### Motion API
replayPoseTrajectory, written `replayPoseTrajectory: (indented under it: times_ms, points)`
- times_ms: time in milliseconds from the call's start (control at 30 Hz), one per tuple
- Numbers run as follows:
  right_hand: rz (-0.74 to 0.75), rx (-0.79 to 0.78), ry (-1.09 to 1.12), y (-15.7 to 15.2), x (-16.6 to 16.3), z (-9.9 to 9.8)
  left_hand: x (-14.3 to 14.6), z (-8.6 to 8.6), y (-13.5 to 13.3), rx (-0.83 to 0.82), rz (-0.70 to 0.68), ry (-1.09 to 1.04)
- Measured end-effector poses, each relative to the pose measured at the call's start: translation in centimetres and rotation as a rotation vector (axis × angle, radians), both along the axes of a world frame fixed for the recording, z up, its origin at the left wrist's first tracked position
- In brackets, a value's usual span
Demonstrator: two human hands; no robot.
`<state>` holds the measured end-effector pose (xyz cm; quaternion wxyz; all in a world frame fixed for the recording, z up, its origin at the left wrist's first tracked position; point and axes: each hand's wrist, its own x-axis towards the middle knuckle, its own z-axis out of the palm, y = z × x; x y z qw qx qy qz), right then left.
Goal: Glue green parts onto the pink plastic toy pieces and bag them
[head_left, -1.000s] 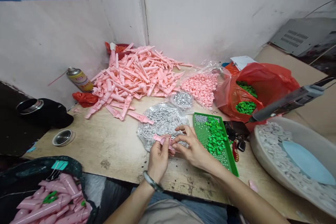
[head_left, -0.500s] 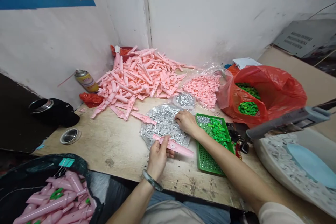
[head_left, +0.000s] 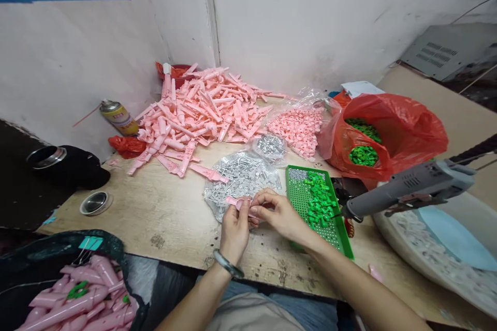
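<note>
Low over the table's front half, my left hand [head_left: 236,230] is closed around a long pink plastic part [head_left: 233,200], shaped like a half shell. The fingers of my right hand [head_left: 281,214] are pinched together at the part's right side, over its upper face. Whatever lies between those fingertips is too small and covered to make out. Just beyond both hands lies a clear bag [head_left: 252,173] spread with small grey pieces and thin metal rods. To the right, a green perforated tray [head_left: 297,194] holds bright green plastic pieces [head_left: 320,199] and tiny silver ones.
A heap of pink parts [head_left: 209,103] fills the back left. Beside it are a bag of small pink pieces [head_left: 297,126] and a red bag [head_left: 411,124]. A grey electric screwdriver [head_left: 407,189] hangs at right. Pink assemblies [head_left: 85,295] fill a dark sack, lower left.
My right hand has come back from the bag of grey pieces to the pink part in my left hand. The screwdriver at right has swung slightly, and the view has shifted a little.
</note>
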<state>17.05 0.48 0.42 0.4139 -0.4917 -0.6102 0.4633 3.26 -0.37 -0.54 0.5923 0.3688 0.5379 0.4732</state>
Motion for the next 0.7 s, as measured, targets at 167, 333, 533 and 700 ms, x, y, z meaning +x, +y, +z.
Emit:
replayPoseTrajectory:
  times_ms: [167, 333, 533, 700]
  points:
    - [-0.126, -0.137, 0.060, -0.7, -0.4, 0.5, -0.8, 0.9, -0.3, 0.055, -0.076, 0.105]
    - [0.104, -0.243, 0.162, -5.1, 8.0, 5.1, -0.5, 2.4, -1.1, -0.227, -0.403, -0.049]
    - [0.114, -0.967, 0.193, -20.5, 24.2, 4.8, -0.5, 0.9, -3.4, -0.417, -0.650, -0.048]
    - [-0.538, -1.060, -0.385, -27.9, 28.1, -4.8, -0.3, -2.4, -4.6, -0.353, -0.700, 0.074]
